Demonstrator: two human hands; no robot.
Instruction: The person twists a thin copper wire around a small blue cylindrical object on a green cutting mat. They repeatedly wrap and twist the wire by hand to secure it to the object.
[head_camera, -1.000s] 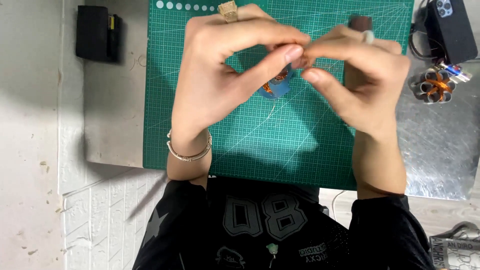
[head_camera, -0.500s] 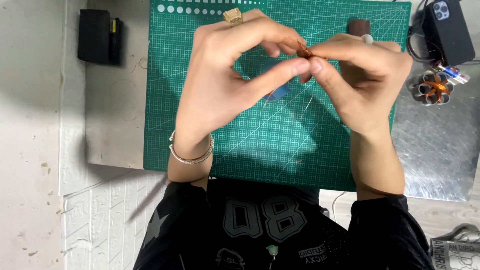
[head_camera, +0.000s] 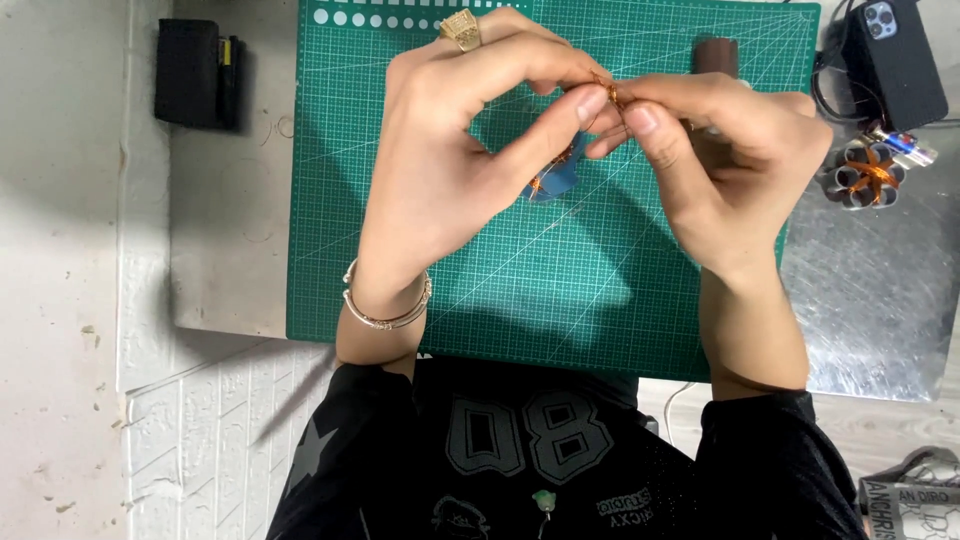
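Observation:
My left hand (head_camera: 450, 170) and my right hand (head_camera: 725, 165) meet fingertip to fingertip above a green cutting mat (head_camera: 400, 280). Between the thumbs and forefingers both pinch a thin copper wire (head_camera: 606, 93). Just below the fingers a small blue piece with copper winding (head_camera: 556, 178) shows, partly hidden by my left hand; a fine wire strand trails from it over the mat. My left hand wears a gold ring (head_camera: 462, 30) and a bracelet (head_camera: 385, 312) at the wrist.
A black box (head_camera: 195, 72) lies left of the mat. A dark brown cylinder (head_camera: 715, 55) stands at the mat's far edge. On the right, a silver sheet (head_camera: 880, 300) bears a round copper-wound part (head_camera: 866, 174) and a black phone (head_camera: 895, 55) with cables.
Both hands have shifted slightly away from me, toward the mat's far edge, still pinching the wire. The blue piece shows more clearly below the fingers.

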